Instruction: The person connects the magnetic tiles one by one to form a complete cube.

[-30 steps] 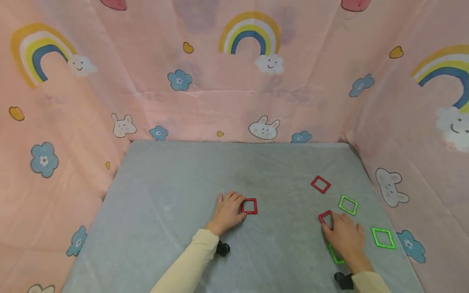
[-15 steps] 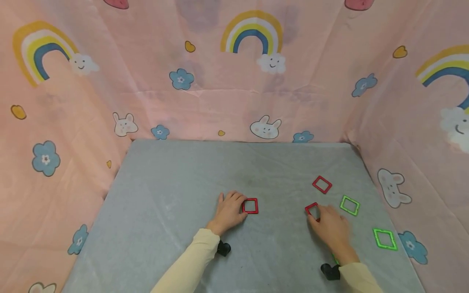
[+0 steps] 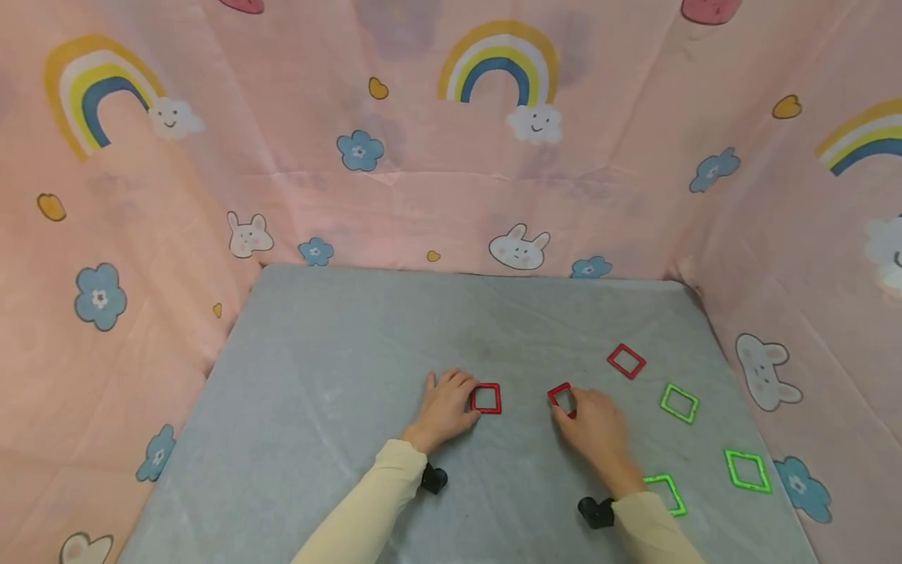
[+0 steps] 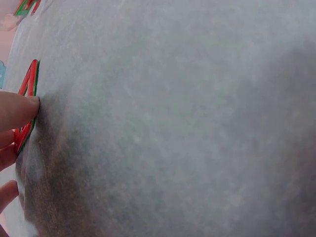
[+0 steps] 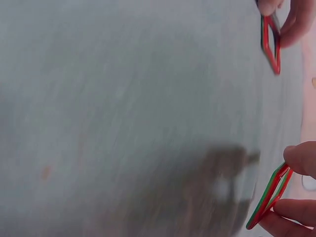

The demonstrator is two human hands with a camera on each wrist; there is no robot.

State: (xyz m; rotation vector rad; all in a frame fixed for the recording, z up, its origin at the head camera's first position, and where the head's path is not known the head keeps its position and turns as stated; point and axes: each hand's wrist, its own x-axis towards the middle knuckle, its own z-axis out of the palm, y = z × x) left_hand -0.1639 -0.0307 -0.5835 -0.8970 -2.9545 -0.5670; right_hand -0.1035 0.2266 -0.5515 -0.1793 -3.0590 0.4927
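Observation:
On the grey table my left hand (image 3: 443, 409) pinches the left side of a red square magnetic-tile frame (image 3: 499, 399), which lies flat. The left wrist view shows the thumb on the near edge of this red frame (image 4: 32, 79) and fingertips at its other side. To the right, my right hand (image 3: 595, 431) grips a second red square frame (image 3: 559, 388) between thumb and fingers. In the right wrist view that second frame (image 5: 264, 202) is tilted, with a green line along its edge. A gap separates the two red frames.
A third red frame (image 3: 611, 359) lies at the back right. Green square frames lie nearby: one (image 3: 694, 411) behind, one (image 3: 768, 478) near the table's right edge, and one (image 3: 678, 501) partly hidden by my right forearm. Pink printed cloth (image 3: 423, 204) walls the table.
My right hand has carried its red frame left, toward the one under my left hand. The green frame near my right forearm is more exposed. My left hand has stayed in place.

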